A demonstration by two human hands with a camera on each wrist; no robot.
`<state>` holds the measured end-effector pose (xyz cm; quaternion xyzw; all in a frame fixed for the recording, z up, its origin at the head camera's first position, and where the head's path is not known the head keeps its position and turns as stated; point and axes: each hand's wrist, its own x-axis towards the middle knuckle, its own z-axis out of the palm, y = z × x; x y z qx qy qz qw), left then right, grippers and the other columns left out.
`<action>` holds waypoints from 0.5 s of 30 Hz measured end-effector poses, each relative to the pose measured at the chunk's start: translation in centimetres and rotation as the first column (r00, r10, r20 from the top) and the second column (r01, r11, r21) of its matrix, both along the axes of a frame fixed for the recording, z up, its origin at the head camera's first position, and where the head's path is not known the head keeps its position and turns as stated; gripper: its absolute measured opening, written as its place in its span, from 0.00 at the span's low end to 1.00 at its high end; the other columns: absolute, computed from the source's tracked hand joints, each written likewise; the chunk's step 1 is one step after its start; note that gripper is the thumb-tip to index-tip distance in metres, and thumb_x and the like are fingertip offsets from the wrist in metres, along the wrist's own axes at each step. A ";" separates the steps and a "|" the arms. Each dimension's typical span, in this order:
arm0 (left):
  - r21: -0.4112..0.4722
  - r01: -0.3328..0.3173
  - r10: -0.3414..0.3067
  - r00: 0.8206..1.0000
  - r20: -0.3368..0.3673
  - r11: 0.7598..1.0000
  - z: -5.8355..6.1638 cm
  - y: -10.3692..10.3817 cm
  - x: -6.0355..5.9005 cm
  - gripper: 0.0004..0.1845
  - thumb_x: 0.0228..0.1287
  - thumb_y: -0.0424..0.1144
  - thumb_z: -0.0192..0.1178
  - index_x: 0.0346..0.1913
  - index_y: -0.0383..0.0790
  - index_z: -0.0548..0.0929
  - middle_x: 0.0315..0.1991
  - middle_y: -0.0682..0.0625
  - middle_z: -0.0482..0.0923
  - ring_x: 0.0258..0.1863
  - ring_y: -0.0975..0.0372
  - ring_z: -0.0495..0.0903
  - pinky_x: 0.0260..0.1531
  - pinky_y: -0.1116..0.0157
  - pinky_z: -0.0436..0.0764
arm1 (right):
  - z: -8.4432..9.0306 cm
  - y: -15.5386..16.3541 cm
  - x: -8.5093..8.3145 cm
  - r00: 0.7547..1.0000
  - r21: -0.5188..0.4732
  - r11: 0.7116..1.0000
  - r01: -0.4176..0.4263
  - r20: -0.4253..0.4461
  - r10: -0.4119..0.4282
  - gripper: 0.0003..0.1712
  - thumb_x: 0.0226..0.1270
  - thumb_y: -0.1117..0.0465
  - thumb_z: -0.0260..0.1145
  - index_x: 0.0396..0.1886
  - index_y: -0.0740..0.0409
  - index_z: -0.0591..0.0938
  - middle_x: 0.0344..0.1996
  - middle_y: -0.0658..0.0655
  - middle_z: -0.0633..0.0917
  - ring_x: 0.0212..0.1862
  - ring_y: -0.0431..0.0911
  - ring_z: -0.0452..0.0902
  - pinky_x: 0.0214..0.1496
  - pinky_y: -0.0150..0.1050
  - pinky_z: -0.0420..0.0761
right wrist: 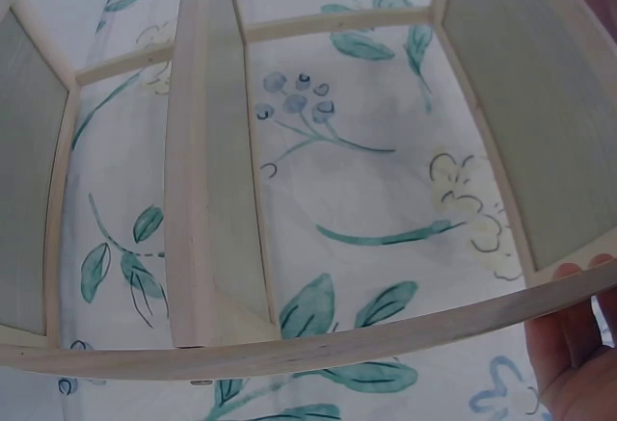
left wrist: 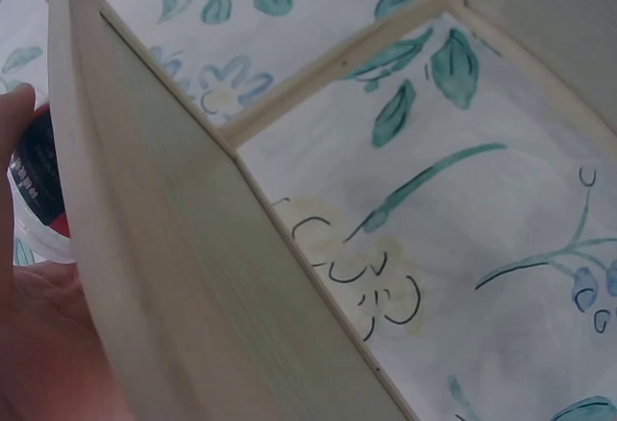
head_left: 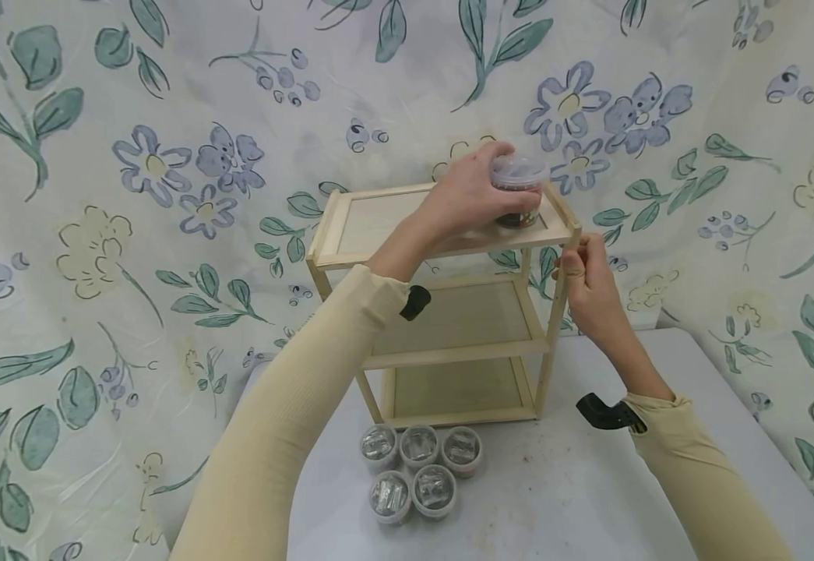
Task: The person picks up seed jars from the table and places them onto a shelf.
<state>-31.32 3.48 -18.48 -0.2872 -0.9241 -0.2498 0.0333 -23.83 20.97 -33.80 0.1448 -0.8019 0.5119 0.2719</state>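
A three-tier wooden shelf (head_left: 449,312) stands on the grey counter (head_left: 589,483), its lower tiers bare. The left hand (head_left: 466,195) grasps a small clear-lidded tub (head_left: 517,191) with dark contents, resting it on the top tier's right end. The right hand (head_left: 589,280) pinches the shelf's front right post. Five similar lidded tubs (head_left: 421,471) cluster on the counter before the shelf.
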 end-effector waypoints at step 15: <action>0.042 0.037 -0.041 0.994 0.100 0.998 1.3 -2.0 0.7 0.50 0.56 0.62 0.68 0.77 0.52 0.55 0.67 0.47 0.68 0.59 0.60 0.72 0.60 0.63 0.71 | 0.0 -0.2 0.2 1.000 -0.009 1.000 0.009 -0.007 -0.009 0.22 0.81 0.54 0.43 0.58 0.70 0.60 0.43 0.67 0.73 0.42 0.49 0.72 0.49 0.47 0.72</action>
